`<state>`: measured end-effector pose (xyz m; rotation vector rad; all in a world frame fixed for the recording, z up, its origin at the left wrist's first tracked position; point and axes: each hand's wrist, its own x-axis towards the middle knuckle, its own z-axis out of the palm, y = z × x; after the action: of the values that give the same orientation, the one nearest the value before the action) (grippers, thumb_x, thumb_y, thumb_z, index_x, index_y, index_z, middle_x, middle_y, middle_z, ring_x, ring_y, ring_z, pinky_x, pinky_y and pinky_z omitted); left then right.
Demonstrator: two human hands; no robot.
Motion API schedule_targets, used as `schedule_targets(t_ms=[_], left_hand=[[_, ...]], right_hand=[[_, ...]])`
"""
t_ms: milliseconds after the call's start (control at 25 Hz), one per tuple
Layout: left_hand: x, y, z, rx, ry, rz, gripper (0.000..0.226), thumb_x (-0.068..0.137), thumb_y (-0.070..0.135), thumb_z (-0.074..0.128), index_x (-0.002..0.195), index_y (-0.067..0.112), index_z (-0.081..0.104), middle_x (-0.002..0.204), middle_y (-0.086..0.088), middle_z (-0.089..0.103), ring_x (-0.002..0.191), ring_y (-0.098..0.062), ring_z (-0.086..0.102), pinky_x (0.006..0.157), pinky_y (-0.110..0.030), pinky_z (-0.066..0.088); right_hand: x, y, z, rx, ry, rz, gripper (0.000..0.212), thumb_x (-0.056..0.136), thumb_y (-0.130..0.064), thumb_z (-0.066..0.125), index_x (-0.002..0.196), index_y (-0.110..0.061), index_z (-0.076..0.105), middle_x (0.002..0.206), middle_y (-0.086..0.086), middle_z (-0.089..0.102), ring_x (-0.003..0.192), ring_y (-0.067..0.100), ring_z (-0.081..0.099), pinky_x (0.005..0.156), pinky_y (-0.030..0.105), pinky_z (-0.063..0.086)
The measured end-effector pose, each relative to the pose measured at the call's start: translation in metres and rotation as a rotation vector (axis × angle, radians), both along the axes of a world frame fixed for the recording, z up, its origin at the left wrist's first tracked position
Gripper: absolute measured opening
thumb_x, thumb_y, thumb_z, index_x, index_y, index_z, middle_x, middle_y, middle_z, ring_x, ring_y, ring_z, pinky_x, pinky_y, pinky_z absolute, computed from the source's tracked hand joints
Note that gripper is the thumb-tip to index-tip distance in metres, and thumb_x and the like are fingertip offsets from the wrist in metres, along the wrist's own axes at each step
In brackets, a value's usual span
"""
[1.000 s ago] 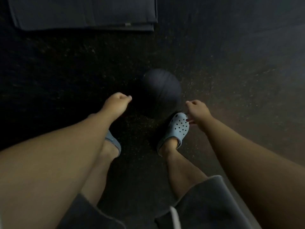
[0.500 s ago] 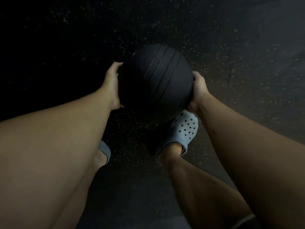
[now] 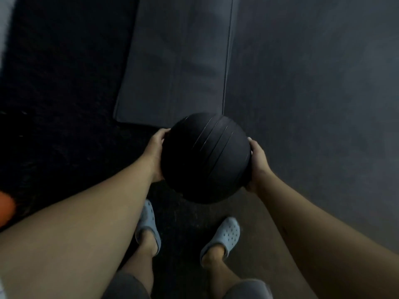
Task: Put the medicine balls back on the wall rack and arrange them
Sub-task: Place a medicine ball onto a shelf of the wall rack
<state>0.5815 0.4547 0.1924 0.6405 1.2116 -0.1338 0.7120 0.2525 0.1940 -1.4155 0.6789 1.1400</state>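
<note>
You hold the black medicine ball [image 3: 206, 157] clear of the floor, above your feet, your left hand [image 3: 154, 154] and right hand [image 3: 258, 161] pressed to its opposite sides, fingers spread and curved around it. The wall rack is not in view, so this ball is not yet racked; carrying, placing and arranging all seem left. A grey mat [image 3: 172, 61] lies ahead.

A dark, speckled rubber floor [image 3: 64, 104] carries a flat grey rectangular mat [image 3: 172, 61] at twelve o'clock. Two pale blue perforated clogs [image 3: 224, 236] stand at six. An orange rounded object [image 3: 5, 209], blurred, sits at nine.
</note>
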Motion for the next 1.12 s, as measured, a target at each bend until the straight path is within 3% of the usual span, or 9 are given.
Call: schedule_targets(t_ms=[200, 360, 440, 520, 640, 760, 920, 1000, 1120], left_hand=[[-0.004, 0.069, 0.218, 0.256, -0.278, 0.085, 0.055, 0.097, 0.052, 0.045, 0.072, 0.023, 0.085, 0.075, -0.003, 0.079, 0.065, -0.02, 0.079, 0.058, -0.032, 0.064], [-0.057, 0.125, 0.406, 0.489, -0.489, 0.337, 0.057, 0.1, 0.042, 0.047, 0.06, 0.02, 0.081, 0.063, -0.001, 0.075, 0.056, -0.016, 0.075, 0.052, -0.022, 0.058], [-0.093, 0.149, 0.485, 0.64, -0.594, 0.431, 0.053, 0.1, 0.039, 0.047, 0.062, 0.019, 0.078, 0.059, 0.0, 0.072, 0.053, -0.015, 0.072, 0.056, -0.022, 0.056], [-0.145, 0.171, 0.571, 0.762, -0.682, 0.551, 0.042, 0.102, 0.039, 0.046, 0.082, 0.018, 0.077, 0.065, -0.002, 0.076, 0.059, -0.018, 0.074, 0.067, -0.027, 0.057], [-0.237, 0.205, 0.684, 0.957, -0.757, 0.688, 0.046, 0.104, 0.044, 0.048, 0.1, 0.012, 0.081, 0.084, -0.009, 0.081, 0.074, -0.025, 0.078, 0.077, -0.034, 0.056], [-0.317, 0.23, 0.778, 1.182, -0.757, 0.777, 0.044, 0.106, 0.043, 0.046, 0.111, 0.01, 0.075, 0.102, -0.014, 0.075, 0.093, -0.03, 0.071, 0.088, -0.038, 0.053], [-0.428, 0.245, 0.88, 1.448, -0.691, 0.836, 0.05, 0.101, 0.048, 0.051, 0.094, 0.014, 0.087, 0.099, -0.013, 0.082, 0.082, -0.028, 0.08, 0.076, -0.03, 0.057], [-0.467, 0.25, 0.921, 1.563, -0.653, 0.86, 0.053, 0.101, 0.05, 0.051, 0.088, 0.015, 0.089, 0.097, -0.012, 0.083, 0.077, -0.026, 0.081, 0.066, -0.028, 0.061], [-0.504, 0.257, 0.965, 1.694, -0.61, 0.91, 0.055, 0.099, 0.055, 0.052, 0.089, 0.016, 0.089, 0.1, -0.012, 0.084, 0.081, -0.025, 0.082, 0.062, -0.03, 0.064]], right_hand=[[0.031, 0.104, 0.216, 0.195, -0.31, 0.181, 0.06, 0.096, -0.065, 0.049, 0.131, -0.021, 0.071, 0.128, 0.012, 0.075, 0.117, 0.031, 0.068, 0.099, 0.047, 0.055], [-0.006, 0.2, 0.406, 0.495, -0.509, 0.316, 0.059, 0.098, -0.062, 0.05, 0.13, -0.017, 0.072, 0.12, 0.01, 0.077, 0.104, 0.026, 0.072, 0.089, 0.038, 0.057], [-0.035, 0.247, 0.479, 0.668, -0.587, 0.328, 0.058, 0.1, -0.058, 0.049, 0.131, -0.014, 0.072, 0.126, 0.012, 0.076, 0.117, 0.029, 0.071, 0.105, 0.042, 0.054], [-0.079, 0.293, 0.56, 0.867, -0.648, 0.382, 0.054, 0.104, -0.052, 0.047, 0.128, -0.011, 0.072, 0.13, 0.014, 0.075, 0.129, 0.031, 0.066, 0.117, 0.048, 0.045], [-0.164, 0.357, 0.666, 1.058, -0.674, 0.477, 0.049, 0.102, -0.052, 0.049, 0.121, -0.015, 0.076, 0.117, 0.012, 0.08, 0.12, 0.032, 0.069, 0.116, 0.05, 0.047], [-0.241, 0.417, 0.748, 1.264, -0.611, 0.555, 0.055, 0.101, -0.055, 0.048, 0.128, -0.016, 0.074, 0.129, 0.016, 0.076, 0.124, 0.035, 0.068, 0.112, 0.047, 0.05], [-0.352, 0.471, 0.842, 1.514, -0.514, 0.675, 0.052, 0.095, -0.062, 0.054, 0.086, -0.025, 0.089, 0.098, 0.004, 0.085, 0.086, 0.024, 0.082, 0.071, 0.034, 0.061], [-0.391, 0.494, 0.882, 1.594, -0.475, 0.719, 0.052, 0.091, -0.065, 0.057, 0.098, -0.023, 0.087, 0.1, 0.004, 0.085, 0.085, 0.026, 0.082, 0.073, 0.034, 0.057], [-0.432, 0.53, 0.938, 1.73, -0.435, 0.763, 0.054, 0.09, -0.063, 0.059, 0.118, -0.022, 0.081, 0.115, 0.006, 0.082, 0.108, 0.03, 0.075, 0.089, 0.038, 0.057]])
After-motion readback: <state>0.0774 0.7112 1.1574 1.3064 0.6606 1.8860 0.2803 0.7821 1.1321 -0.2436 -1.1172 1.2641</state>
